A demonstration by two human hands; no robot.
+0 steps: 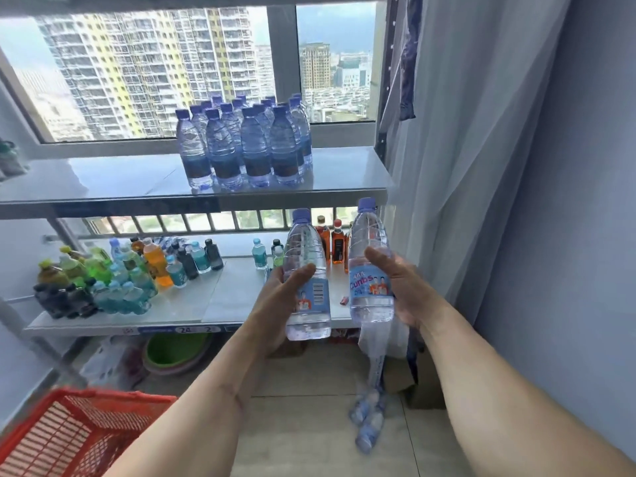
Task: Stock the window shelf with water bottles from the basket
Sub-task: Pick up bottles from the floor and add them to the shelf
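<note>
Below the window shelf [344,173], at the level of the lower shelf [220,297], we hold one water bottle in each hand. Our left hand [282,290] grips the left bottle [307,273] around its label band, thumb across the front. Our right hand [395,287] grips the right bottle [371,259] from the side, thumb curled over the clear body just above the label. Both bottles are upright, capped in blue, near each other but apart.

On the window shelf, a cluster of stocked bottles [244,146] stands in tight rows right of centre; bare shelf surface lies to its left and a narrower strip to its right. Well below the shelf, at lower left, the red basket [69,432] shows only its rim and mesh wall; we cannot tell whether bottles remain inside it.

We judge the task well advanced: many bottles are placed, two are in hand and not yet set down.

The right bottle's label reads roughly "Cunbs" in blue letters, with cartoon figures beside it. The left bottle's label shows a barcode and one figure. The lower shelf carries assorted drinks [113,280], and its front-edge tag [198,329] reads "24" and "2"; other print is too small to read.
</note>
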